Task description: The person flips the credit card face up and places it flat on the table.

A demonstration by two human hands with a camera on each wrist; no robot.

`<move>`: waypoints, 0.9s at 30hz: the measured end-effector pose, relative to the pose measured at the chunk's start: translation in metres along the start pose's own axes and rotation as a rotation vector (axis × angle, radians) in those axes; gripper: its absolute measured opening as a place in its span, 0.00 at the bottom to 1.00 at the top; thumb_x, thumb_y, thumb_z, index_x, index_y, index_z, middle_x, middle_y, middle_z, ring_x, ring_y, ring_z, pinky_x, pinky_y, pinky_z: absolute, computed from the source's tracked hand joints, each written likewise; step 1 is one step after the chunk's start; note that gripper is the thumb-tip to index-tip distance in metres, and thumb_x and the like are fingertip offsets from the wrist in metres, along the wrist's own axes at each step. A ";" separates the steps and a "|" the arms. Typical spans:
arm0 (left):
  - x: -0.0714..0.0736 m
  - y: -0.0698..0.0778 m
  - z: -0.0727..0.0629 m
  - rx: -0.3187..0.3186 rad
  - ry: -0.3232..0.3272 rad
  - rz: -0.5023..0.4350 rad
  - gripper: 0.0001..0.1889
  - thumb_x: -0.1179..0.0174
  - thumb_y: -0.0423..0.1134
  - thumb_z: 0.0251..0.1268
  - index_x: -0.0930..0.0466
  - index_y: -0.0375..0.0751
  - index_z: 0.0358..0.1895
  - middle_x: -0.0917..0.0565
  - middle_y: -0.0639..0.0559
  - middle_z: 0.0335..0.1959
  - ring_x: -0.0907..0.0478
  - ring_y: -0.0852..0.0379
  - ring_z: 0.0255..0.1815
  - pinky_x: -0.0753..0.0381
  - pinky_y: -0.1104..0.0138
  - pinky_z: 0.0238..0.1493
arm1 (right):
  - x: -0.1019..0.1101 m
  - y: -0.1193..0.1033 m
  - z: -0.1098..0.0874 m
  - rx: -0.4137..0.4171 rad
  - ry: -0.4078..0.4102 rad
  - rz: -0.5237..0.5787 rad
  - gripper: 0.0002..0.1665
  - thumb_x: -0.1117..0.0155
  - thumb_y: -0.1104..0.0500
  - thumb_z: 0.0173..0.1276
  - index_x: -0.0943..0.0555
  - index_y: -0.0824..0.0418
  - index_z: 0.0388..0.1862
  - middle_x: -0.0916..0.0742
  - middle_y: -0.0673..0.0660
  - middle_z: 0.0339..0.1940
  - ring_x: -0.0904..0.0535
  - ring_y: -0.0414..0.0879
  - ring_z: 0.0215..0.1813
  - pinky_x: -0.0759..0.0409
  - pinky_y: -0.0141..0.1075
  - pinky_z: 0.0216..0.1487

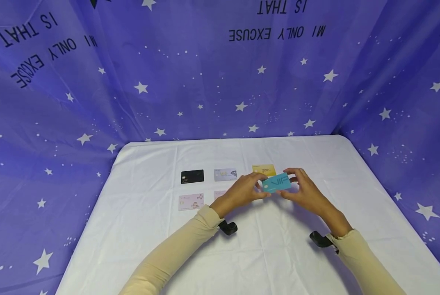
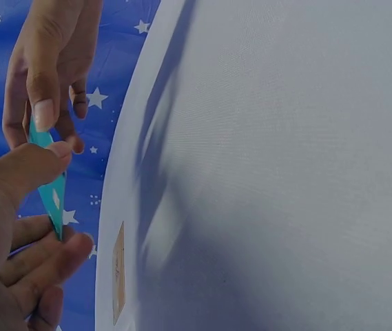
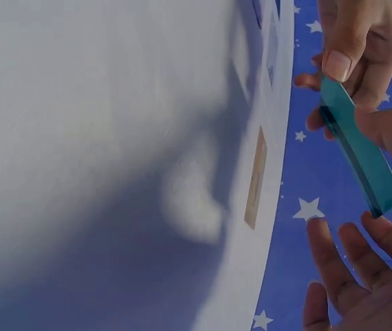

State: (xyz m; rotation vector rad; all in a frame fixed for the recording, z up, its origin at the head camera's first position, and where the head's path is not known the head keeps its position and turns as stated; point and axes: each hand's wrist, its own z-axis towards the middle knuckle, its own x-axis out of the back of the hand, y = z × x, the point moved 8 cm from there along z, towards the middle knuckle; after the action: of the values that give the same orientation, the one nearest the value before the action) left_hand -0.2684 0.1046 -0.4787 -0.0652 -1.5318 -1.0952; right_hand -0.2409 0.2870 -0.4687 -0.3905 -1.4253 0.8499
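A teal VIP card (image 1: 276, 183) is held up between both hands, tilted, its chip side showing in the head view. My left hand (image 1: 245, 189) pinches its left end between thumb and fingers. At the opposite end, my right hand (image 1: 307, 193) grips it by the edges. Seen from the right wrist, the card (image 3: 364, 148) is nearly edge-on, with the right thumb against it and several fingers spread below. Behind the held card lies a gold card (image 1: 264, 169) on the table, partly covered by it in the head view.
On the white tablecloth (image 1: 131, 246), a black card (image 1: 192, 176) and a silver card (image 1: 225, 174) lie left of the gold one. Nearer sits a pink card (image 1: 191, 202), beside another pink card (image 1: 219, 194) mostly hidden by the left hand. A purple starred curtain (image 1: 205, 82) surrounds the table.
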 end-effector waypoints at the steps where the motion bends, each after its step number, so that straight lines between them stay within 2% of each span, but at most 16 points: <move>1: -0.001 0.000 0.000 0.007 0.004 0.028 0.31 0.30 0.52 0.71 0.23 0.43 0.71 0.17 0.51 0.64 0.15 0.58 0.50 0.22 0.64 0.59 | 0.000 0.001 0.000 0.000 -0.006 -0.016 0.43 0.20 0.52 0.66 0.32 0.60 0.73 0.26 0.64 0.69 0.20 0.64 0.61 0.23 0.60 0.57; 5: -0.004 -0.003 -0.001 0.043 0.002 0.119 0.30 0.31 0.56 0.70 0.21 0.46 0.69 0.19 0.52 0.66 0.19 0.59 0.55 0.25 0.62 0.59 | -0.001 0.005 0.001 -0.009 -0.034 -0.097 0.42 0.21 0.48 0.66 0.28 0.60 0.73 0.24 0.62 0.68 0.20 0.60 0.61 0.30 0.61 0.60; 10: -0.008 -0.004 -0.001 0.062 -0.022 0.149 0.28 0.30 0.55 0.68 0.19 0.46 0.66 0.19 0.52 0.64 0.22 0.59 0.59 0.25 0.63 0.59 | -0.002 0.008 0.002 -0.031 -0.071 -0.176 0.42 0.22 0.45 0.67 0.25 0.60 0.73 0.21 0.62 0.66 0.20 0.60 0.63 0.38 0.64 0.62; 16: -0.008 -0.005 -0.002 0.076 -0.032 0.152 0.28 0.29 0.54 0.67 0.18 0.45 0.65 0.17 0.52 0.60 0.22 0.58 0.55 0.25 0.62 0.59 | -0.005 0.011 0.002 -0.029 -0.074 -0.205 0.42 0.21 0.45 0.66 0.24 0.61 0.73 0.20 0.64 0.65 0.19 0.61 0.63 0.38 0.59 0.58; 20: -0.009 -0.006 -0.002 0.075 -0.022 0.152 0.31 0.28 0.54 0.67 0.22 0.43 0.68 0.16 0.52 0.60 0.21 0.59 0.56 0.25 0.63 0.59 | -0.009 0.013 0.002 -0.030 -0.075 -0.196 0.41 0.21 0.46 0.66 0.24 0.62 0.72 0.19 0.64 0.64 0.19 0.61 0.62 0.38 0.56 0.55; 27: -0.012 -0.008 -0.003 0.065 -0.003 0.212 0.33 0.27 0.54 0.67 0.26 0.42 0.69 0.15 0.54 0.57 0.21 0.60 0.58 0.27 0.63 0.57 | -0.017 0.018 0.005 -0.028 -0.077 -0.243 0.42 0.21 0.44 0.65 0.23 0.62 0.71 0.18 0.65 0.61 0.20 0.60 0.60 0.36 0.58 0.55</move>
State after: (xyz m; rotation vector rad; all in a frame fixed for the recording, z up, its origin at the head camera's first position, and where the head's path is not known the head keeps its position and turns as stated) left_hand -0.2674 0.1040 -0.4933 -0.1801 -1.5240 -0.8775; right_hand -0.2492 0.2857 -0.4919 -0.2020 -1.5216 0.6532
